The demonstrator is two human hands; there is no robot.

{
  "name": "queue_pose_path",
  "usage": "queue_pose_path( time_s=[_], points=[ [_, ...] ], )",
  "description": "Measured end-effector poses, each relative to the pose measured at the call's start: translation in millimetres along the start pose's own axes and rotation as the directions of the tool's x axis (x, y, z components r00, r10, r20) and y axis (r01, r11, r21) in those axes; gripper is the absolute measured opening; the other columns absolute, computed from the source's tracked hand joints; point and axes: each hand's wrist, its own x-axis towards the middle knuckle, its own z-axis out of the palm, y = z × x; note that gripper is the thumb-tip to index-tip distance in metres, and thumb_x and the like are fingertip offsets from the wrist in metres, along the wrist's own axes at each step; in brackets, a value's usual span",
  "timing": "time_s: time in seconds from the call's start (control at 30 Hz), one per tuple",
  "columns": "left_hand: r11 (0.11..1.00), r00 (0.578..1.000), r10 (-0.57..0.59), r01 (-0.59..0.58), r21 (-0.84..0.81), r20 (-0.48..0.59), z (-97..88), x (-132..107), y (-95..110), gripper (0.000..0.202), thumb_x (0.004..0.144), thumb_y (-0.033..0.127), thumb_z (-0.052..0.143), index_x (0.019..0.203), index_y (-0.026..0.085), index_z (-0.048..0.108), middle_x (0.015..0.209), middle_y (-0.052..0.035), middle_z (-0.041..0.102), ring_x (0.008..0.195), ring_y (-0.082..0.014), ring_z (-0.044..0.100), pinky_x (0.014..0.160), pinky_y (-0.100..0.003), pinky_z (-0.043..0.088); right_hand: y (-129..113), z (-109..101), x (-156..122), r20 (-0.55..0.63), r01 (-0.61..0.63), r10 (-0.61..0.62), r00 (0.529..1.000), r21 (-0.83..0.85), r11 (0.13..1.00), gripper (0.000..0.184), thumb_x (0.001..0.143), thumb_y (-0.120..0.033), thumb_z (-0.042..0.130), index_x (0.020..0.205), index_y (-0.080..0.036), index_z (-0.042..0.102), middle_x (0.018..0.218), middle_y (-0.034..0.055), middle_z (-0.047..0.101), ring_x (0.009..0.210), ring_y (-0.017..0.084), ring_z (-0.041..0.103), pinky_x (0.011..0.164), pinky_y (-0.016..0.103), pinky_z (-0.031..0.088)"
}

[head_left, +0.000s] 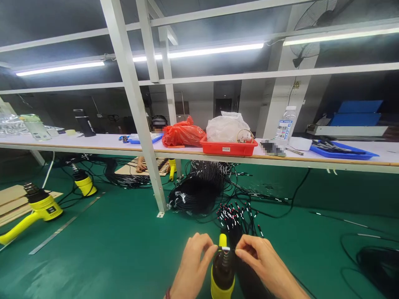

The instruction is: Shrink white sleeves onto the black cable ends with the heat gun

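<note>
A yellow and black heat gun (222,272) stands upright on the green mat, its dark nozzle pointing up just below my hands. My left hand (191,265) and my right hand (262,261) pinch a short black wire with a white sleeve (224,248) directly above the nozzle. A bundle of black wires (235,228) with red and white tips fans out behind the gun and runs down beneath my right wrist. A yellow post (222,239) rises just behind the wire.
Two more yellow heat guns (43,205) stand at left, and a black cable coil (377,261) lies at right. A white shelf (93,143) crosses overhead, holding a red crate (227,147) and blue tray (343,150). Beyond, a co-worker's hand (141,165) rests on a wooden board.
</note>
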Motion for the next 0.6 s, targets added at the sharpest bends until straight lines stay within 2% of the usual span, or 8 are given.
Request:
queue_pose_path(
  time_s=[0.1, 0.2, 0.27, 0.47, 0.6],
  points=[
    [1.000, 1.000, 0.010, -0.010, -0.017, 0.011, -1.4, -1.6, -3.5, 0.028, 0.096, 0.042, 0.037, 0.080, 0.023, 0.050, 0.086, -0.0008, 0.057, 0.086, -0.0208, 0.053, 0.095, -0.041, 0.038, -5.2, -2.2, -0.4, 0.000, -0.013, 0.013, 1.000, 0.028, 1.000, 0.020, 0.087, -0.030, 0.053, 0.072, -0.020, 0.062, 0.068, -0.0008, 0.062, 0.065, 0.016, 0.055, 0.059, 0.023, 0.038],
    [0.999, 1.000, -0.004, 0.003, 0.040, 0.007, -0.4, -0.8, -11.1, 0.039, 0.097, 0.045, 0.034, 0.069, 0.022, 0.047, 0.074, 0.0002, 0.054, 0.081, -0.0206, 0.053, 0.102, -0.045, 0.032, -6.4, -3.7, -3.2, 0.005, -0.022, 0.022, 1.000, -0.012, 1.000, 0.027, 0.089, -0.033, 0.050, 0.070, -0.020, 0.063, 0.068, 0.0001, 0.064, 0.067, 0.017, 0.057, 0.059, 0.024, 0.038],
    [0.998, 1.000, 0.005, -0.005, 0.058, -0.004, 0.1, 0.6, -13.8, 0.042, 0.097, 0.047, 0.034, 0.065, 0.022, 0.047, 0.069, 0.0005, 0.054, 0.079, -0.0206, 0.054, 0.103, -0.044, 0.031, -6.2, -3.6, -4.7, -0.007, -0.019, 0.019, 1.000, -0.021, 1.000, 0.029, 0.091, -0.034, 0.048, 0.070, -0.020, 0.063, 0.070, 0.0002, 0.065, 0.070, 0.018, 0.058, 0.060, 0.024, 0.038],
    [0.998, 0.998, 0.058, -0.059, -0.037, -0.020, -1.0, 4.3, -5.9, 0.030, 0.096, 0.047, 0.040, 0.084, 0.023, 0.055, 0.086, -0.0015, 0.059, 0.085, -0.0211, 0.055, 0.085, -0.034, 0.043, -5.7, -2.3, -3.8, -0.090, -0.005, 0.001, 0.996, -0.038, 0.999, 0.019, 0.088, -0.030, 0.054, 0.072, -0.020, 0.060, 0.075, -0.0003, 0.065, 0.077, 0.018, 0.058, 0.065, 0.024, 0.039],
    [1.000, 0.999, 0.015, -0.013, 0.026, -0.045, 5.1, 5.2, -11.2, 0.042, 0.096, 0.049, 0.036, 0.067, 0.022, 0.050, 0.071, 0.0002, 0.056, 0.079, -0.0206, 0.054, 0.098, -0.041, 0.036, -1.6, -4.6, -6.4, -0.018, -0.001, 0.000, 1.000, -0.083, 0.997, 0.028, 0.094, -0.032, 0.046, 0.073, -0.021, 0.062, 0.071, -0.0011, 0.065, 0.076, 0.018, 0.057, 0.065, 0.025, 0.037]
  ],
)
